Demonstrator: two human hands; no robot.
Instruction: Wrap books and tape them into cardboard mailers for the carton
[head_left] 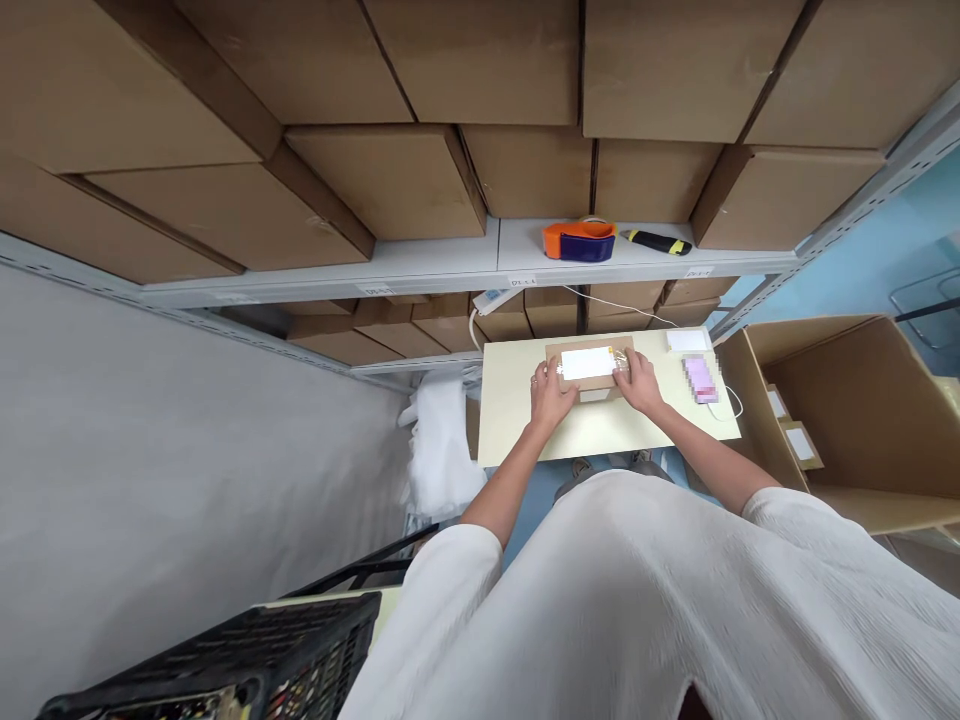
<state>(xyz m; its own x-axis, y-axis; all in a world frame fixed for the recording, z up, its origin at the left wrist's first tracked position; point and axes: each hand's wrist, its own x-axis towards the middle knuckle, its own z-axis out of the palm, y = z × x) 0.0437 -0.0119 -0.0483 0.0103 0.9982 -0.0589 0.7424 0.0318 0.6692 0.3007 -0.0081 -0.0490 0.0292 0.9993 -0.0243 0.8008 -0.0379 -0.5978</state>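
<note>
A small cardboard box (592, 381) with a white label on its top lies on the pale yellow table (517, 435). My left hand (551, 398) grips its left end, the thumb along the near edge. At the other end my right hand (637, 380) holds the box the same way, its fingers over a strip of clear shiny tape. Part of a white paper shows at the box's near side, below the label. To the right of my right hand are a phone (700, 380) on a white cable and a stack of white labels (688, 341).
An orange and purple tape dispenser (579, 241) and a utility knife (657, 242) rest on the shelf (435, 258) among cardboard boxes. A large open carton (877, 420) with labelled parcels stands at right. White wrapping (442, 440) hangs left; a black crate (300, 650) sits lower left.
</note>
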